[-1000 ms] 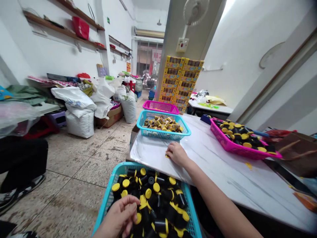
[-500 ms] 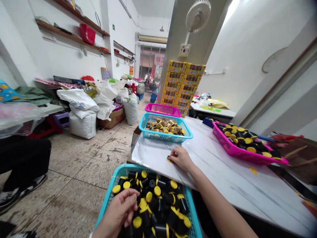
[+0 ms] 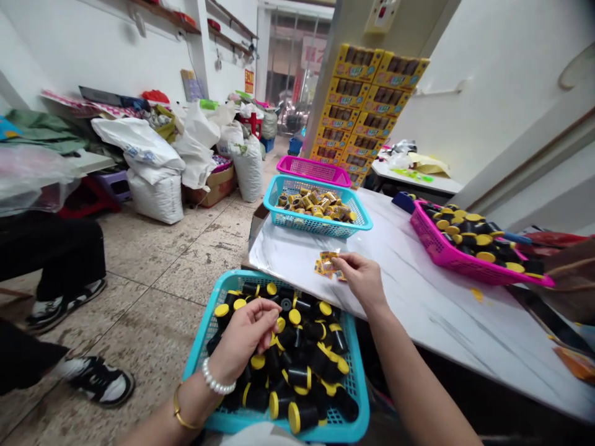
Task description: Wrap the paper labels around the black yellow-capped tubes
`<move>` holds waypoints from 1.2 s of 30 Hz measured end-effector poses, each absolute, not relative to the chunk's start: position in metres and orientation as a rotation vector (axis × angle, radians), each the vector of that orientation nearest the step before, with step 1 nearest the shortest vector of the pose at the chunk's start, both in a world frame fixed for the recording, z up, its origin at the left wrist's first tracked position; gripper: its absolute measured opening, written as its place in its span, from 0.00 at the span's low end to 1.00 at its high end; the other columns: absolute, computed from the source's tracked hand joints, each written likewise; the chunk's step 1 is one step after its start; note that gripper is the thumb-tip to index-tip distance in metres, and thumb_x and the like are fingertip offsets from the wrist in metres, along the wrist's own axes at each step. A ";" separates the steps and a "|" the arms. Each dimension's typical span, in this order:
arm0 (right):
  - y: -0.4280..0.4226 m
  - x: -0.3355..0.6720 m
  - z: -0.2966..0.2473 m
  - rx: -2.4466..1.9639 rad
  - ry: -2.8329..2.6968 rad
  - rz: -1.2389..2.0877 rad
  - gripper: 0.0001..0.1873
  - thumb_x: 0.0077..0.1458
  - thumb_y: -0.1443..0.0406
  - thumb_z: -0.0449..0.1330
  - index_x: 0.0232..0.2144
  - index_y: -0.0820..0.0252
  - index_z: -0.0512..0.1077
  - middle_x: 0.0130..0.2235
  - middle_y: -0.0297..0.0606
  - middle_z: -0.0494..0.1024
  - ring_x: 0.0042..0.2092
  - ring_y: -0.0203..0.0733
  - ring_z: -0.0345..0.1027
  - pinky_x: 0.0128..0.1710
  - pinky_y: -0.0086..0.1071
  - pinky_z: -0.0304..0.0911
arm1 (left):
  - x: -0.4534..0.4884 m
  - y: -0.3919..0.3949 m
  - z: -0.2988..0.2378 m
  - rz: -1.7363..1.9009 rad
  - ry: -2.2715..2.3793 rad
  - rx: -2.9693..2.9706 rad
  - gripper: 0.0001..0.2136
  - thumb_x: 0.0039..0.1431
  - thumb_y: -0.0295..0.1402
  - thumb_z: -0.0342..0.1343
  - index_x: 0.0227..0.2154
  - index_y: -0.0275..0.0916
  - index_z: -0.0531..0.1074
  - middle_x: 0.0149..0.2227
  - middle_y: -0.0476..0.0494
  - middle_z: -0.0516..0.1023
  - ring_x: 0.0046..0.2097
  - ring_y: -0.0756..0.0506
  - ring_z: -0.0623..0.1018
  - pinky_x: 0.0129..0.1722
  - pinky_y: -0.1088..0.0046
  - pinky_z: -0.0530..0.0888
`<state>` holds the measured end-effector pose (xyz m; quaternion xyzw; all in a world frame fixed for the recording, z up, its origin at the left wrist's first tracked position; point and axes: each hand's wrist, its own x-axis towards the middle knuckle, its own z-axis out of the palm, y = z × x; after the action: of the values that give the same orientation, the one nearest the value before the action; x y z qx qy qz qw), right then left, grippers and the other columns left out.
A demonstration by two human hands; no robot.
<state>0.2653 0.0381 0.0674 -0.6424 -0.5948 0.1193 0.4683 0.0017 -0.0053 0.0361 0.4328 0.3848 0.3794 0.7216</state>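
Logged from the head camera. At 6 o'clock sits a teal plastic basket heaped with black cylinders with yellow caps. My left hand is curled over that heap, its fingers drawn together; I cannot tell whether they hold anything. My right hand is pinched closed on a small yellow printed label, just above the marble table. A pearl bracelet and gold bangle circle the left wrist. At 12 o'clock, a second teal basket holds gold-banded cylinders. At 2 o'clock, a pink basket holds more capped cylinders. Yellow cartons are stacked at 1 o'clock.
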 end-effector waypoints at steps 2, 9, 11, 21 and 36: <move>0.018 0.241 0.071 -1.535 -1.398 0.416 0.16 0.53 0.54 0.61 0.31 0.61 0.78 0.29 0.37 0.80 0.30 0.40 0.72 0.30 0.33 0.67 | 0.005 -0.010 0.043 0.907 0.875 0.974 0.16 0.54 0.44 0.61 0.36 0.34 0.71 0.23 0.51 0.72 0.17 0.57 0.65 0.15 0.83 0.58; -0.029 0.175 0.057 -1.469 -1.281 0.706 0.13 0.54 0.56 0.63 0.25 0.60 0.75 0.25 0.34 0.76 0.28 0.38 0.67 0.28 0.30 0.62 | 0.003 -0.030 0.055 1.046 0.990 1.034 0.14 0.58 0.43 0.57 0.33 0.35 0.75 0.23 0.50 0.72 0.17 0.56 0.66 0.16 0.82 0.60; -0.032 0.170 0.051 -1.474 -1.327 0.657 0.12 0.55 0.57 0.62 0.25 0.59 0.75 0.25 0.34 0.76 0.28 0.38 0.67 0.29 0.30 0.62 | 0.000 -0.032 0.054 1.056 1.005 1.038 0.14 0.59 0.43 0.57 0.33 0.35 0.76 0.23 0.50 0.72 0.17 0.56 0.66 0.16 0.81 0.59; -0.035 0.156 0.047 -1.246 -1.611 0.370 0.05 0.56 0.69 0.63 0.28 0.57 0.74 0.27 0.32 0.73 0.29 0.36 0.66 0.30 0.29 0.61 | -0.005 -0.022 0.052 0.991 1.039 1.065 0.17 0.52 0.46 0.62 0.28 0.33 0.79 0.19 0.51 0.69 0.19 0.56 0.60 0.17 0.79 0.56; -0.024 0.144 0.034 -1.462 -1.711 0.770 0.12 0.61 0.60 0.57 0.28 0.59 0.73 0.26 0.32 0.74 0.28 0.35 0.64 0.28 0.29 0.58 | -0.021 -0.015 0.031 1.129 1.217 0.980 0.10 0.46 0.38 0.67 0.26 0.35 0.80 0.21 0.50 0.72 0.20 0.56 0.64 0.18 0.81 0.58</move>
<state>0.1438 -0.0241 0.0335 -0.5704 -0.6676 0.3006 0.3724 -0.0209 -0.0152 0.0312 0.4177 0.5186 0.4810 0.5704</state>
